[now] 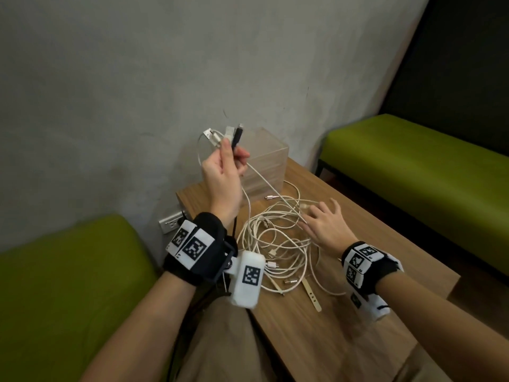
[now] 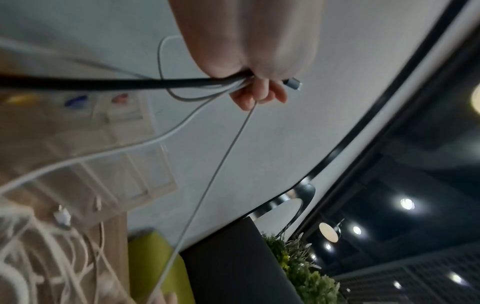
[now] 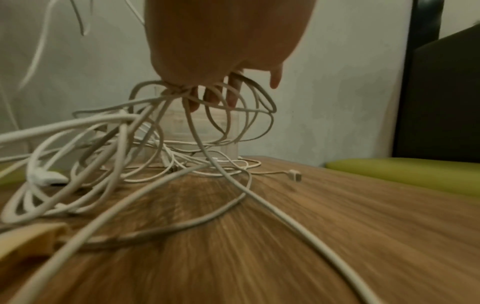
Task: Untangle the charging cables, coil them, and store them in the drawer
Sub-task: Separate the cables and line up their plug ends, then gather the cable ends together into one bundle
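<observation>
My left hand (image 1: 234, 151) is raised above the table and grips a bunch of cable ends (image 1: 224, 136), white ones and one black plug. From it, white leads and a black cable (image 2: 103, 84) hang down. The left wrist view shows the left hand (image 2: 259, 92) curled around these leads. A tangle of white charging cables (image 1: 275, 244) lies on the wooden table (image 1: 358, 312). My right hand (image 1: 319, 213) is spread over the tangle's right side, and its fingers (image 3: 231, 92) poke down among the loops. A clear drawer unit (image 1: 270, 158) stands at the table's far end, against the wall.
A beige strap (image 1: 311, 293) lies near the table's front. Green benches stand to the right (image 1: 413, 166) and to the left (image 1: 55, 271). A wall socket (image 1: 170, 223) sits low on the grey wall. My lap is below the table's near edge.
</observation>
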The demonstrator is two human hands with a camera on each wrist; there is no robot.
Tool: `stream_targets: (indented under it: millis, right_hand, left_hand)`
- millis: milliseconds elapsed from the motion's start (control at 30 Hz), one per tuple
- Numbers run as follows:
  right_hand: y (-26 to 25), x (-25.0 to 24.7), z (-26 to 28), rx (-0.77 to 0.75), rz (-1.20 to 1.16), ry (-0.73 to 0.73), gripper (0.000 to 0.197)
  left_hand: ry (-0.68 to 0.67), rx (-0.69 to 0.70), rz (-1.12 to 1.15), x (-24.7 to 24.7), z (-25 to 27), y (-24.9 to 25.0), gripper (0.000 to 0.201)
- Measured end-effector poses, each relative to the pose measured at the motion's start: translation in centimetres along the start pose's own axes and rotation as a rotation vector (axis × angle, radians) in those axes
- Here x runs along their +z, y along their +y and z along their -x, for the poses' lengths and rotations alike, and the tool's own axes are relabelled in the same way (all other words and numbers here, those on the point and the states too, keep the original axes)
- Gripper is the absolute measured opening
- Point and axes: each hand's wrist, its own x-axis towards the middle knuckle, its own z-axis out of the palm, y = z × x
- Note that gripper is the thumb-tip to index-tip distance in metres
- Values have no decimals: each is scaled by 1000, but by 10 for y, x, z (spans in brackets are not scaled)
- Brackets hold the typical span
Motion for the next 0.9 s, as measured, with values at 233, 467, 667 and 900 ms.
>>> stream_targets:
  millis: [233, 467, 667, 900]
  right_hand:
    - [3, 14, 7, 79, -238, 192, 53]
    - [-25, -6, -14, -11, -234, 356, 32]
    - [-32, -1, -10, -88, -202, 410, 26]
    - [-10, 14, -1, -133, -226, 397, 33]
  left_hand:
    - [-49, -180, -82, -11, -2, -22, 42]
    - [-539, -416, -386, 15, 67, -55, 41]
    - [-166, -377, -266, 24, 54, -51, 41]
    - [-321, -140, -451, 15, 43, -49, 39]
